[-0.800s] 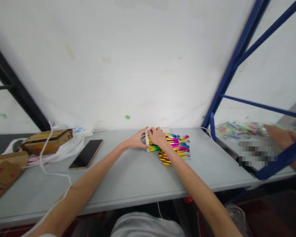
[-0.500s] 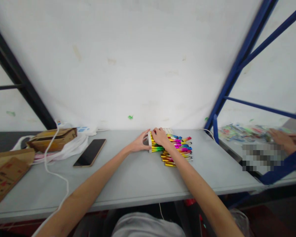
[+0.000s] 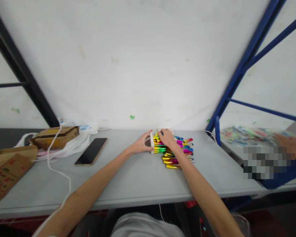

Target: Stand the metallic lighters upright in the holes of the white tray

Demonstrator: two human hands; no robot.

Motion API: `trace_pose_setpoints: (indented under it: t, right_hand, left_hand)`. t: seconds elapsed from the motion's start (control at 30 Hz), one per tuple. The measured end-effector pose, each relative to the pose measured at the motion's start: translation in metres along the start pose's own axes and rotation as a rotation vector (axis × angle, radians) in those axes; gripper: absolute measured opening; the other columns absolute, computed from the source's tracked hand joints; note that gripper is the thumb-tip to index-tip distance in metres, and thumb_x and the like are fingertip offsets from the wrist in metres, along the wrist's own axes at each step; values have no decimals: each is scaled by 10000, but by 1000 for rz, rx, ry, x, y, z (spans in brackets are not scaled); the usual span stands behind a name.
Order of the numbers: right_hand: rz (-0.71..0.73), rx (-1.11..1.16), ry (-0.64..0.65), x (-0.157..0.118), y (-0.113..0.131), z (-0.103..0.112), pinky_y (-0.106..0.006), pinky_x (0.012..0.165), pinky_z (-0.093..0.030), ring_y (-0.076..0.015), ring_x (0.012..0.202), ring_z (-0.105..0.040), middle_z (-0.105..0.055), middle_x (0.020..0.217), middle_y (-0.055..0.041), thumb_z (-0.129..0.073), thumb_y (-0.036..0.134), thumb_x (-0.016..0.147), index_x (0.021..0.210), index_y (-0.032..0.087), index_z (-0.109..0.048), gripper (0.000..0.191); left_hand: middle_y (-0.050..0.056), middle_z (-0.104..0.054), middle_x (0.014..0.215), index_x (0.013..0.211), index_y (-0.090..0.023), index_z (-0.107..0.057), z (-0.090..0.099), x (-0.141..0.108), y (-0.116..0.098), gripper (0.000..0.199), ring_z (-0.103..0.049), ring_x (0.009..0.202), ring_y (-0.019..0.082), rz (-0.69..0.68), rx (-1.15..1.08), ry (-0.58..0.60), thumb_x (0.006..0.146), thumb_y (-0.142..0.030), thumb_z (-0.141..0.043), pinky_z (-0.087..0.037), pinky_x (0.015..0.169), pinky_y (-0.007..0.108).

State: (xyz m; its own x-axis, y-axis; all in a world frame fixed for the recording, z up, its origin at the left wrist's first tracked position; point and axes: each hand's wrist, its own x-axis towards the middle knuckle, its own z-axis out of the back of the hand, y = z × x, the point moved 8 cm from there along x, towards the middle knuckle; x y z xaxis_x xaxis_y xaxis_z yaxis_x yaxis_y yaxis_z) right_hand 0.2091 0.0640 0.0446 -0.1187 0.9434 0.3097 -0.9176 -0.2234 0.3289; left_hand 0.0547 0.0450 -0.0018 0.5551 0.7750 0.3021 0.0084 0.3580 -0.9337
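Grey desk (image 3: 128, 177) fills most of the view. At its left edge there's a cardboard box (image 3: 5, 172) with red print, too blurry to read, and a smaller box (image 3: 55, 135) on a white bag near the back. A dark phone (image 3: 91, 151) lies face up mid-left. By the back edge sits a pile of shiny tubes (image 3: 177, 153), gold, pink, green and blue. Left hand (image 3: 143, 144) grips a white holder (image 3: 152, 143) at the pile's left end; right hand (image 3: 168, 139) lies curled on top, fingers on the tubes.

Right hand (image 3: 168, 140) hides pt of foil tubes (image 3: 177, 154), co-worker's hand (image 3: 289, 144) blurred, cut by rt edge, cardboard box (image 3: 5, 172) cut at lt edge
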Motion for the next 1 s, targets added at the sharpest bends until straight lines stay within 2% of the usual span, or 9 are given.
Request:
trace_pose_setpoints:
  t: [0.23, 0.47, 0.6, 0.73, 0.87, 0.93, 1.0]
  right_hand:
    - [-2, 84, -43, -3, -13, 10, -268, 904, -428, -214, 1014, -680, -787, 1069, -113, -437, 424, 1066, 1016, 144, -790, 453]
    - [-30, 25, -125, -14, -54, 27, -276, 776, -416, -213, 843, -668, -779, 906, -94, -441, 511, 1050, 891, 148, -781, 522]
    - [-55, -50, -140, -23, -70, 34, -290, 812, -423, -227, 880, -666, -774, 944, -117, -438, 501, 1052, 925, 139, -780, 514]
    - [-29, -71, -99, -29, -64, 30, -295, 897, -432, -239, 985, -674, -771, 1033, -136, -483, 402, 1047, 996, 135, -779, 402]
    - [-1, -93, 7, -35, -55, 19, -307, 920, -441, -243, 1016, -669, -756, 1054, -133, -521, 362, 1029, 1013, 158, -772, 324]
    - [0, -97, 2, -37, -51, 19, -322, 953, -440, -251, 1067, -652, -733, 1096, -135, -541, 385, 1020, 1038, 175, -763, 307]
    - [16, -73, -58, -37, -44, 25, -338, 1010, -427, -255, 1140, -622, -701, 1173, -135, -547, 375, 1015, 1097, 185, -743, 285]
  left_hand:
    - [166, -246, 1692, 1638, -278, -242, -2, -2, -3, 1218, -216, 1566, 377, -2, 18, 7, 645, -368, -941, -206, 1274, 596]
    - [185, -221, 1696, 1638, -263, -246, -3, -3, -5, 1231, -194, 1566, 405, 16, 46, 0, 634, -389, -946, -224, 1262, 606]
    - [164, -220, 1702, 1634, -284, -261, -4, -4, -8, 1204, -198, 1567, 399, 26, 37, -3, 646, -385, -941, -233, 1262, 601]
    - [159, -223, 1702, 1637, -286, -250, -4, -5, -9, 1199, -206, 1567, 388, 28, 39, 0, 657, -378, -935, -221, 1269, 592]
    - [147, -236, 1700, 1633, -299, -262, -4, -5, -9, 1197, -196, 1570, 387, 18, 30, 2, 650, -376, -940, -222, 1269, 592]
    - [149, -247, 1696, 1632, -298, -268, -3, -5, -8, 1199, -198, 1568, 393, 11, 23, 0, 644, -375, -943, -229, 1265, 599]
    - [149, -256, 1692, 1632, -301, -274, -3, -5, -8, 1198, -200, 1567, 397, 6, 22, -5, 642, -379, -945, -237, 1262, 603]
